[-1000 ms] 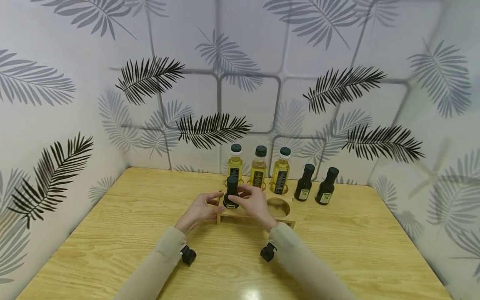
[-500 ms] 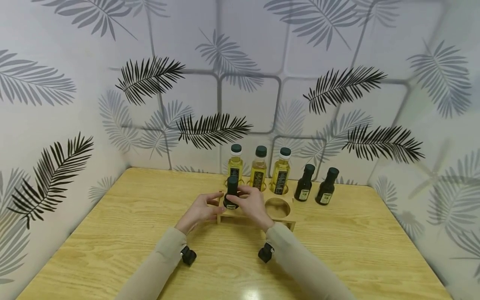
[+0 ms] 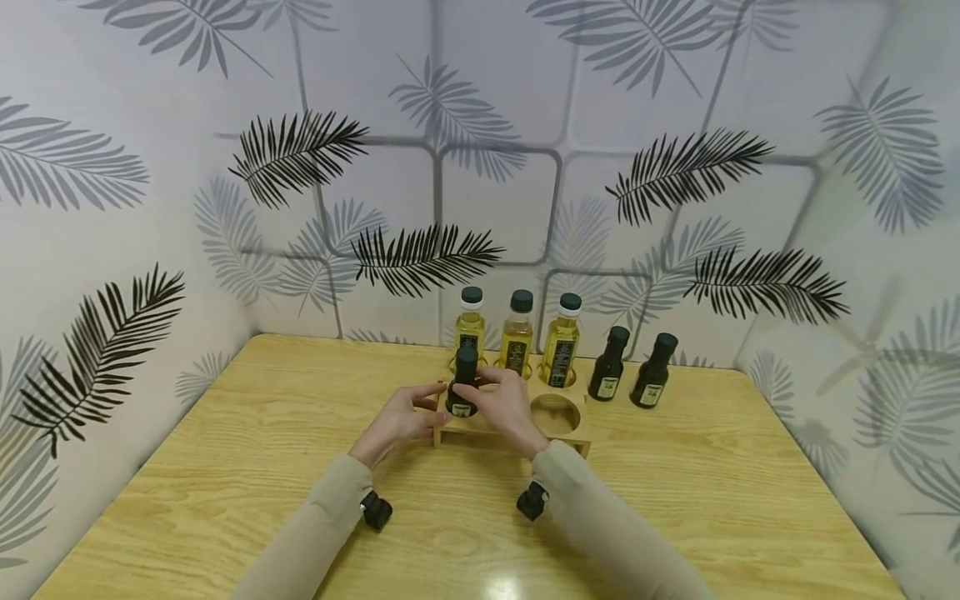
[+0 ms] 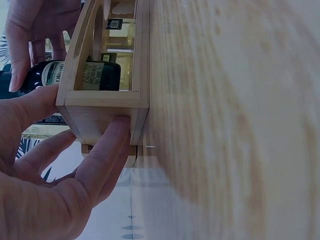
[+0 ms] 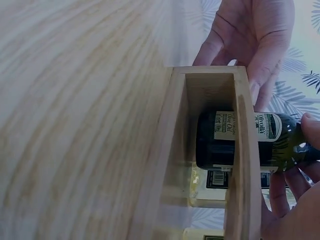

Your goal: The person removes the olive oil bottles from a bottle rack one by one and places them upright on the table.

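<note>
In the head view, my right hand [image 3: 502, 404] holds a small dark green olive oil bottle [image 3: 465, 379] by its neck and shoulder. The bottle stands upright in the front left hole of a wooden bottle rack [image 3: 517, 429]. Its lower end shows inside the rack's open front [image 5: 215, 140] in the right wrist view, raised off the rack's floor. My left hand [image 3: 401, 425] is at the rack's left end. Extended fingers [image 4: 112, 140] press the end panel, with the thumb [image 4: 42, 102] at the top front edge.
Three yellow oil bottles with green caps, such as the middle one [image 3: 517, 337], stand in the rack's back row. An unfilled round hole [image 3: 555, 414] is at front right. Two dark bottles [image 3: 607, 367] stand on the wooden table [image 3: 225, 467] right of the rack.
The dark bottle in my right hand has risen slightly, and more of its label shows above the rack. My left hand stays at the rack's end.
</note>
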Available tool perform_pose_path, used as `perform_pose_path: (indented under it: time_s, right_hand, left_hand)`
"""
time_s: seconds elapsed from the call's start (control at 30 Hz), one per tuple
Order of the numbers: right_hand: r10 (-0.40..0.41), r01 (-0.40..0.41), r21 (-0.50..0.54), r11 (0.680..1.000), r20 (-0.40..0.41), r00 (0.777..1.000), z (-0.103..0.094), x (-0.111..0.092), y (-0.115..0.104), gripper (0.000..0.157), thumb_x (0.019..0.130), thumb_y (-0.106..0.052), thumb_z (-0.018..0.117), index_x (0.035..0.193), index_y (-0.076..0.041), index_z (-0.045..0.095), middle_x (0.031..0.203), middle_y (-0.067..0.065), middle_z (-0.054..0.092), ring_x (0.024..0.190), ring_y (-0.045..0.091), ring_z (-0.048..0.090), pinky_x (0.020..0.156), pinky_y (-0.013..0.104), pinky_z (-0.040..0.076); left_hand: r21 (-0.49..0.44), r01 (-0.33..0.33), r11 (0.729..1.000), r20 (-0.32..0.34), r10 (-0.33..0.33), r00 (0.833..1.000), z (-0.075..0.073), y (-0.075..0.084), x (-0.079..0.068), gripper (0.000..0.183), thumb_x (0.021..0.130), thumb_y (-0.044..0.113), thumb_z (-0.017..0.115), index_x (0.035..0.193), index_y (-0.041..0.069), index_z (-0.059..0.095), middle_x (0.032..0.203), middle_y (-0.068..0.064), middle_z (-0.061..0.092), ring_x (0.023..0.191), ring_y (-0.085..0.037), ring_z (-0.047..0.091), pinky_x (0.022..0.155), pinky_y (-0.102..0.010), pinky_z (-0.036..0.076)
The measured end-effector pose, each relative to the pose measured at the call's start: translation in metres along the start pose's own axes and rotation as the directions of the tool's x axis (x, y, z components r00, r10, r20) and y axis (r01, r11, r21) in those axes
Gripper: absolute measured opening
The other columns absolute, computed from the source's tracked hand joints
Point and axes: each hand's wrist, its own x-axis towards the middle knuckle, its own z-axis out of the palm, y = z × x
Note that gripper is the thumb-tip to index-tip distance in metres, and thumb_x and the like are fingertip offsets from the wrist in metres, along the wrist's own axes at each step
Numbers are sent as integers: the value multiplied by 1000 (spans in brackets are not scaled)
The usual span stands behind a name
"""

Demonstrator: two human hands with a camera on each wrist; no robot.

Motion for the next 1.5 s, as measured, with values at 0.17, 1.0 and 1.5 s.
perform_pose_path:
  time_s: [0.17, 1.0, 1.5]
  right_hand:
    - [4, -3, 18, 1000, -36, 999, -7, 1, -5, 38, 85, -36, 77, 117, -16, 74, 103, 4, 72, 105, 24, 63, 89, 45, 53]
    - [-38, 39, 20, 999, -54, 998, -49, -2, -14, 33, 88, -40, 73, 114, -20, 74, 104, 1, 70, 104, 23, 61, 88, 45, 51]
    - [20, -22, -40, 999, -47, 999, -88, -11, -1, 61, 88, -39, 73, 137, -6, 58, 125, 16, 64, 122, 33, 55, 97, 52, 49]
  left_hand:
    - [3, -11, 1000, 2, 11, 1000, 0, 2, 1, 58, 91, 12, 71, 145, 16, 51, 130, -22, 53, 95, -22, 68, 82, -39, 60]
    - [-6, -10, 1000, -12, 10, 1000, 2, 0, -1, 59, 89, 12, 73, 144, 15, 52, 127, -24, 54, 96, -26, 67, 82, -40, 60]
    - [-5, -25, 1000, -4, 25, 1000, 2, 1, -4, 59, 89, 11, 73, 144, 13, 51, 126, -25, 54, 94, -25, 68, 82, -40, 60]
